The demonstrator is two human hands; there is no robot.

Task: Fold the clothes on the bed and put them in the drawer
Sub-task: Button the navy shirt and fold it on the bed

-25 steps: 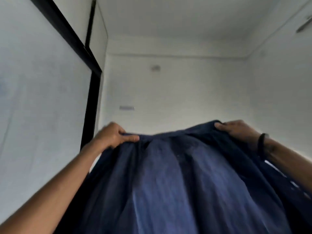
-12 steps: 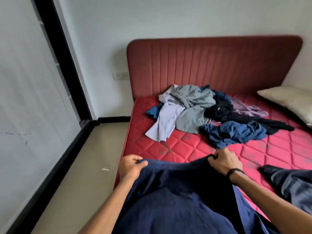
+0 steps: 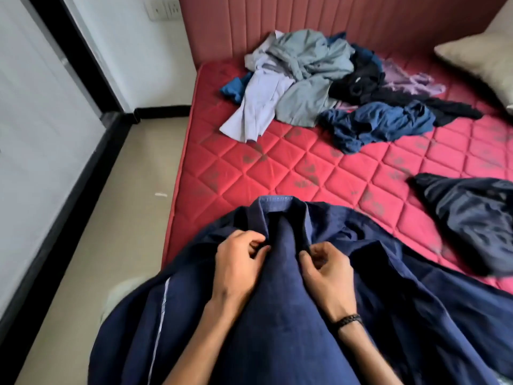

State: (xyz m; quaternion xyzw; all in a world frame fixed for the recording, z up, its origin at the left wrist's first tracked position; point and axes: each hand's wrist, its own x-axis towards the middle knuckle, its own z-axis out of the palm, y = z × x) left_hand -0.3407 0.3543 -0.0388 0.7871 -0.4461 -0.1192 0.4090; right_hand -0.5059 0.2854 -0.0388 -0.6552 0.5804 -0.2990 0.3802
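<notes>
Close up at the bottom: a big dark blue shirt [image 3: 277, 315], spread wide over the near edge of the bed [image 3: 319, 168] and hanging off toward the floor [image 3: 125, 218]. Collar at the top, pointing up the bed, with a lighter blue band inside.

Left hand [image 3: 236, 265] on the shirt just below the collar, fingers curled, pinching the left front edge of the cloth. Right hand [image 3: 327, 270] just beside it, fingers curled too, pinching the right front edge. Both hands near each other, with a dark strip of shirt running down between them. A black braided band [image 3: 348, 320] round the right wrist. Rest of the shirt lying under and around both arms, reaching to the bottom of the view.

Farther up the bed, well apart from the hands: a messy pile of clothes [image 3: 319, 87] near the red padded headboard [image 3: 305, 23]. In the pile, grey, pale blue, black, light purple and blue things all tangled up. To the right of the hands, a dark crumpled garment [image 3: 472, 218] lying alone on the red quilted mattress. A cream pillow [image 3: 483, 56] at the far right corner.

On the left, a tan floor with a small white scrap [image 3: 161, 194] on it, a black frame [image 3: 83, 51] along the wall, and a white wall socket [image 3: 163, 8] up by the headboard.
</notes>
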